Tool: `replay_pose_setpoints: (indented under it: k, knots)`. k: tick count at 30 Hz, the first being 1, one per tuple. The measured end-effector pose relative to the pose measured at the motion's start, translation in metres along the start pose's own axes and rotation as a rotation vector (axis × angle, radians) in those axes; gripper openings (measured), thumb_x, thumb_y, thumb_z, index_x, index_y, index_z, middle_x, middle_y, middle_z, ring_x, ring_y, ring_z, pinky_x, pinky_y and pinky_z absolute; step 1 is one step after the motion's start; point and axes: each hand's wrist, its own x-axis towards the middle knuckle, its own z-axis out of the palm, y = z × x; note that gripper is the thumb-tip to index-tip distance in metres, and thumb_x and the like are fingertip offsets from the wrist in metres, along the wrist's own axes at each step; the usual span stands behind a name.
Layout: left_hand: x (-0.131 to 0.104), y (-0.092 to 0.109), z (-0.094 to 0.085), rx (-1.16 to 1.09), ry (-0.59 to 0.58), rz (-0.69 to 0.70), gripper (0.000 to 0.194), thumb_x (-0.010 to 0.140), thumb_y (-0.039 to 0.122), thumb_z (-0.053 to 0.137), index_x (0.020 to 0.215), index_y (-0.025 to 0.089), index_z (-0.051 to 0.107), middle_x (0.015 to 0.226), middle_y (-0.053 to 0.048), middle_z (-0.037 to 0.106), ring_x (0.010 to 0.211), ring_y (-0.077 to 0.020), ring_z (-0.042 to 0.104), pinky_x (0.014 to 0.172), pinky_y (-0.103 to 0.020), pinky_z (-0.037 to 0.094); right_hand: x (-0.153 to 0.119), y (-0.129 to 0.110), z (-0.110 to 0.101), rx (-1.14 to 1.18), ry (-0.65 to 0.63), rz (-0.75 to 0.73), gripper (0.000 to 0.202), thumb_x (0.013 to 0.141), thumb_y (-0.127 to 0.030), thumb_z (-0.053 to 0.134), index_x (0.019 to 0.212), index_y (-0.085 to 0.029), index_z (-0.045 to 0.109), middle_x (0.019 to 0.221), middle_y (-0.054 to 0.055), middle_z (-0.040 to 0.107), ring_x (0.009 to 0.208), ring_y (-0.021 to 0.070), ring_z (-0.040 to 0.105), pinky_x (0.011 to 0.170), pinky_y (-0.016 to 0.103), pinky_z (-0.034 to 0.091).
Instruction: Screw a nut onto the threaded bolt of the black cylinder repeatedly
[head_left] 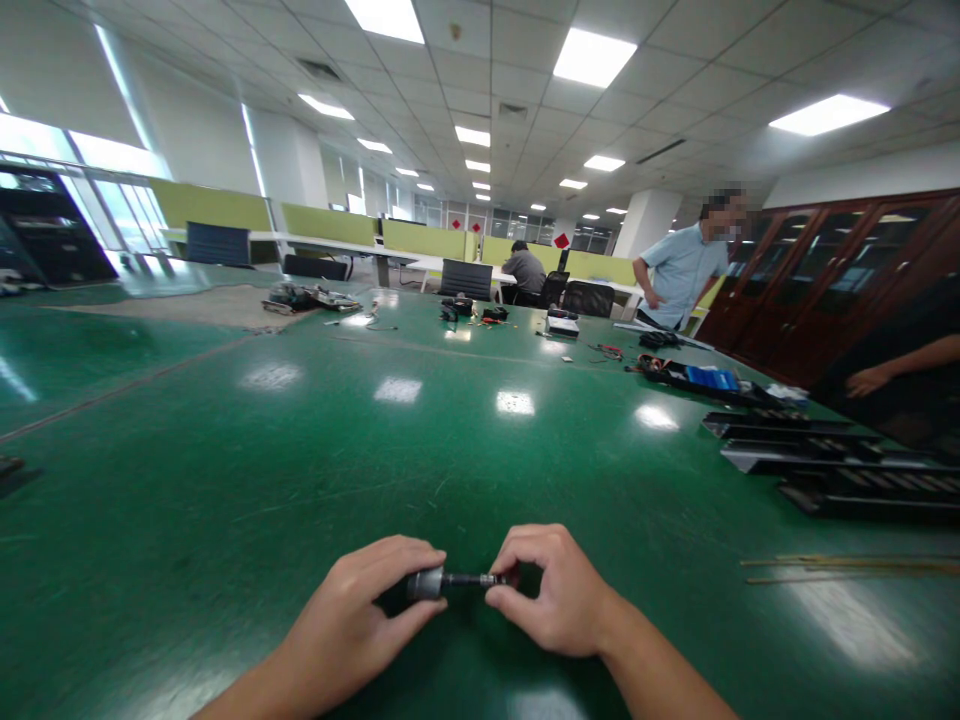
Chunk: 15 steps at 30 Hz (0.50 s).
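Near the front edge of the green table, I hold a small tool (461, 580) level between both hands. It has a thick grey and black cylinder at its left end and a thin dark shaft running right to a metallic tip; its exact kind cannot be made out. My left hand (364, 605) grips the thick cylinder between thumb and fingers. With thumb and fingertips, my right hand (559, 590) pinches the tip of the shaft, and the fingers partly cover that end.
On the right of the green table (300, 450) lie thin brass-coloured rods (847, 567) and several black slotted channels (810, 455). Beyond them is a black case with blue contents (705, 378). Cables and small devices (457, 308) lie farther back. A person (679, 275) stands at the far right; another arm (892, 373) shows nearer.
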Motion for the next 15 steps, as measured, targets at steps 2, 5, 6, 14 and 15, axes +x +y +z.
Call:
replay_pose_setpoints:
  k: [2, 5, 6, 14, 15]
  knots:
    - [0.000, 0.000, 0.000, 0.002, 0.008, -0.001, 0.038, 0.084, 0.024, 0.077, 0.120, 0.027, 0.066, 0.109, -0.003, 0.075, 0.101, -0.0183, 0.071, 0.090, -0.031, 0.060, 0.000, 0.000, 0.000, -0.002, 0.001, 0.000, 0.005, 0.081, -0.023, 0.074, 0.083, -0.019, 0.072, 0.076, 0.002, 0.069, 0.070, 0.0168, 0.065, 0.070, 0.029, 0.049]
    - [0.001, 0.001, -0.002, 0.014, 0.012, 0.012, 0.038, 0.083, 0.023, 0.078, 0.120, 0.027, 0.066, 0.108, -0.002, 0.075, 0.099, -0.0181, 0.072, 0.089, -0.030, 0.060, -0.001, 0.000, -0.003, -0.001, -0.001, 0.000, 0.005, 0.081, -0.023, 0.074, 0.083, -0.019, 0.072, 0.076, 0.002, 0.069, 0.070, 0.0170, 0.065, 0.069, 0.029, 0.049]
    - [0.001, 0.002, -0.002, 0.020, 0.010, 0.013, 0.038, 0.083, 0.024, 0.078, 0.120, 0.027, 0.066, 0.107, -0.002, 0.075, 0.098, -0.0178, 0.072, 0.089, -0.030, 0.060, -0.001, 0.001, -0.004, 0.000, -0.005, -0.001, 0.005, 0.080, -0.022, 0.074, 0.083, -0.019, 0.072, 0.076, 0.002, 0.069, 0.070, 0.0169, 0.065, 0.069, 0.029, 0.049]
    - [0.005, -0.016, -0.034, 0.131, 0.009, -0.265, 0.044, 0.094, 0.045, 0.062, 0.133, 0.025, 0.059, 0.121, -0.007, 0.071, 0.107, -0.0227, 0.070, 0.090, -0.034, 0.059, 0.002, 0.015, -0.026, 0.084, 0.017, 0.016, 0.004, 0.083, -0.019, 0.069, 0.080, -0.017, 0.071, 0.077, 0.004, 0.071, 0.073, 0.0175, 0.067, 0.071, 0.028, 0.049]
    - [0.001, -0.025, -0.045, 0.138, 0.047, -0.336, 0.049, 0.095, 0.049, 0.059, 0.139, 0.025, 0.056, 0.124, -0.008, 0.070, 0.108, -0.0236, 0.070, 0.091, -0.035, 0.059, 0.002, 0.018, -0.026, 0.080, 0.014, 0.023, 0.004, 0.083, -0.019, 0.070, 0.080, -0.017, 0.071, 0.077, 0.004, 0.071, 0.073, 0.0175, 0.066, 0.071, 0.028, 0.049]
